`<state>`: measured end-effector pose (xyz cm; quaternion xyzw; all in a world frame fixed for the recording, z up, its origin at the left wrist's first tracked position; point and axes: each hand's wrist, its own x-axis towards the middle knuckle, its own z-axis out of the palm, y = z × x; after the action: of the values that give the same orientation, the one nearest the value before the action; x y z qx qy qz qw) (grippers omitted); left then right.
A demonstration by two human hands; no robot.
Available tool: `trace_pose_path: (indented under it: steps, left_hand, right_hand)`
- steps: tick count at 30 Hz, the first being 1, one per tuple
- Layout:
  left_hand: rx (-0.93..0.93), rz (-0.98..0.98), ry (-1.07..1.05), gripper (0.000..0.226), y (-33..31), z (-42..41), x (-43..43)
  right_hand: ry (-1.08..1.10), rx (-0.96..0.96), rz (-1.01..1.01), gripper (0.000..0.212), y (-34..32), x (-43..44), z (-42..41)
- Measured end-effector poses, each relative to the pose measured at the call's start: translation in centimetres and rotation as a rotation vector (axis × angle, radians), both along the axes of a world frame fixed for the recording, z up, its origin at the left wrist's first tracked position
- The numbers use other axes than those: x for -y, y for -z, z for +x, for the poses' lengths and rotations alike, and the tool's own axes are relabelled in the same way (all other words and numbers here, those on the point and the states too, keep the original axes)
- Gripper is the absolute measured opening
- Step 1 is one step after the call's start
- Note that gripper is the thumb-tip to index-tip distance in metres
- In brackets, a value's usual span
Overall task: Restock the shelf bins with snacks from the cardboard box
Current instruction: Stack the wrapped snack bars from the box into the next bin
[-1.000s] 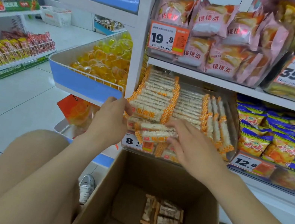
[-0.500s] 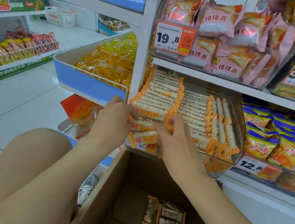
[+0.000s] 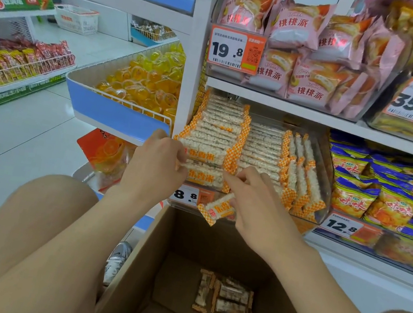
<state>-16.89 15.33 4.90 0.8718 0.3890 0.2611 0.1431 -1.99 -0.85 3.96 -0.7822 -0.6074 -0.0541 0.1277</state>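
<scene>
Shelf unit (image 3: 292, 102): white boards; it carries the clear bin on its lower level.
Cardboard box (image 3: 141, 269): open, on the floor directly below the clear bin, between the person's knees.
Clear bin (image 3: 325, 177): the landmark; packed nearly full.
Pink packets (image 3: 301, 49): one shelf above the clear bin.
Blue-and-orange packets (image 3: 386, 193): just right of the clear bin.
Rice bar stack (image 3: 218, 130): inside the clear bin, left half, the bars lying flat with orange checked ends.
Left hand (image 3: 154, 166): at the clear bin's front left corner, fingers curled round the left ends of the stack's front bars.
Right hand (image 3: 260, 207): at the clear bin's front middle, forefinger reaching to the stack, lower fingers curled on the loose bar.
Spare bars (image 3: 230, 295): a handful on the box floor, below the clear bin.
Loose bar (image 3: 218, 209): tilted, just in front of the clear bin's lip.
Price tag (image 3: 186, 195): on the clear bin's front edge, reading 8.8.
</scene>
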Motion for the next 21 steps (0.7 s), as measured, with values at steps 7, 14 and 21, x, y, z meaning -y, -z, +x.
trace_pose_path:
  steps: [7,14,21]
  left_hand:
    - [-0.057,0.067,0.023,0.026,-0.1,0.3,-0.1]
    - [-0.071,0.15,0.03,0.02,0.7,1.1,-0.1]
    - [-0.081,0.185,0.076,0.02,1.3,1.1,-0.1]
  right_hand:
    - [0.016,0.048,-0.052,0.084,0.2,0.2,0.6]
    - [0.079,0.062,-0.13,0.104,-0.2,0.7,0.0]
    - [0.072,0.057,-0.211,0.099,-0.7,0.6,-0.5]
